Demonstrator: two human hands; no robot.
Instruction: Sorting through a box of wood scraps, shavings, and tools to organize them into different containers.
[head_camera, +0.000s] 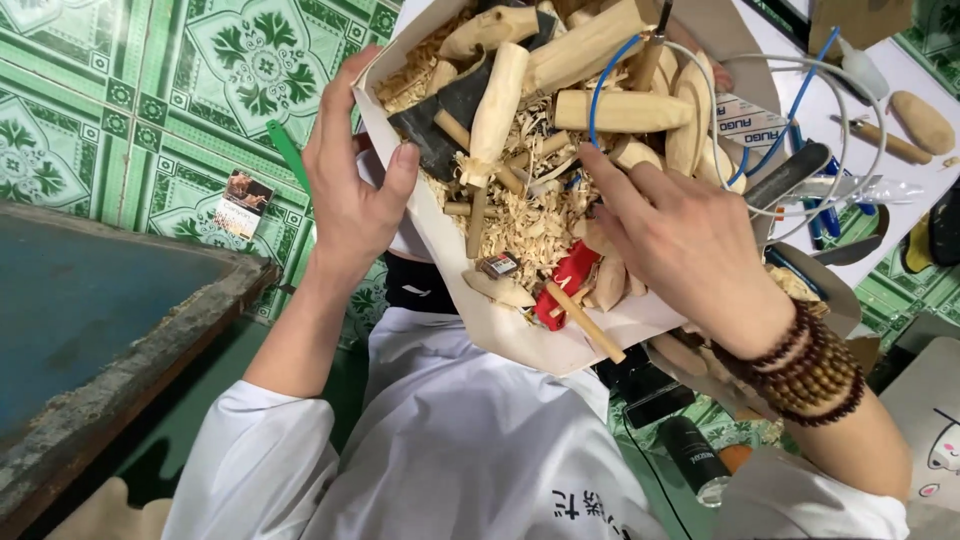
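My left hand (352, 175) grips the left rim of a shallow cardboard box (520, 340), thumb pressed on its inner edge. The box is full of pale wood shavings (520, 225), carved wooden pieces (600, 50), a dark axe head (432, 125) with a light handle, a red object (568, 275) and a thin dowel (585, 322). My right hand (680, 245), with a brown bead bracelet on the wrist, rests inside the box with its fingers spread over the wood pieces. A blue wire (605, 75) loops above its fingertips.
A blue-topped table with a rough edge (150, 340) stands at the left over a green patterned tile floor (150, 90). A white surface (900, 110) at the upper right carries tools, cables and wood blanks. A black cylinder (692, 455) lies below the box.
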